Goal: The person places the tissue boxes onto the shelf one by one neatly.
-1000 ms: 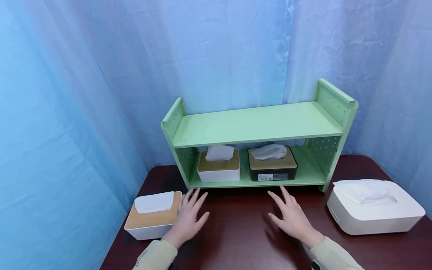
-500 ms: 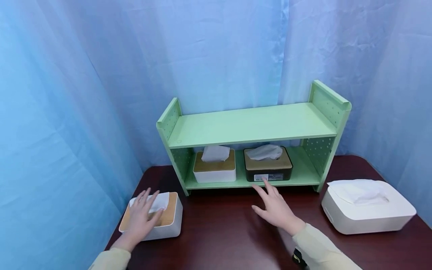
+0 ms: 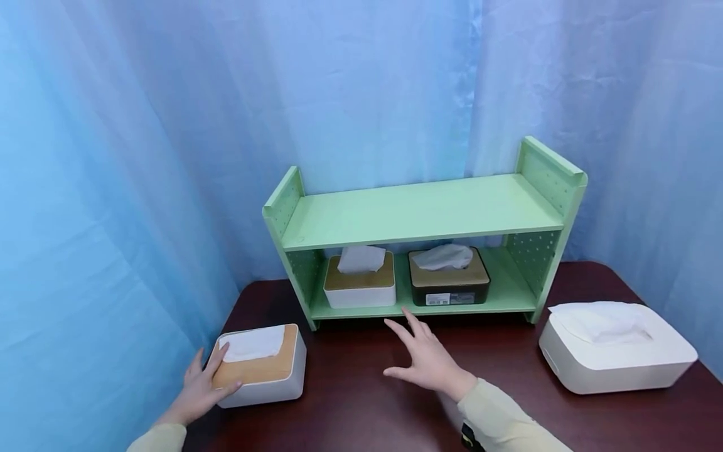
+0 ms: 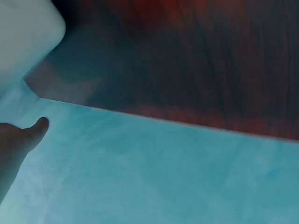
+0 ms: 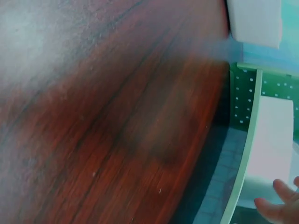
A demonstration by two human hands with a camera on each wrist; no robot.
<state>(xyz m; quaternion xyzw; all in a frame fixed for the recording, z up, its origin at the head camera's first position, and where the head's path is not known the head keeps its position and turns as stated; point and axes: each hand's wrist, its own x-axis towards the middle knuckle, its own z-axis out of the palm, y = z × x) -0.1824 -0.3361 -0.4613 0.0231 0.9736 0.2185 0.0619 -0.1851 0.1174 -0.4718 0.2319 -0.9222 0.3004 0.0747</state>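
A white tissue box (image 3: 277,370) with a wooden lid and a tissue lying over it stands at the table's left side. My left hand (image 3: 199,388) is at its left front corner, fingers spread, the thumb by the front and a finger over the lid's left edge. Whether they touch the box I cannot tell. In the left wrist view a thumb (image 4: 35,133) shows apart from the white box wall (image 4: 28,37). My right hand (image 3: 426,359) hovers over the table before the green shelf (image 3: 418,213), fingers spread, holding nothing.
On the shelf's lower level stand a white wood-lidded tissue box (image 3: 364,297) and a dark brown tissue box (image 3: 420,294). A larger white tissue box (image 3: 632,376) sits at the right of the dark red table (image 3: 339,408). Blue curtains (image 3: 373,94) hang behind and at the sides.
My left hand has moved left, from the left tissue box's right side, across its top, to its left front corner. My right hand has drifted left, with fingers still spread.
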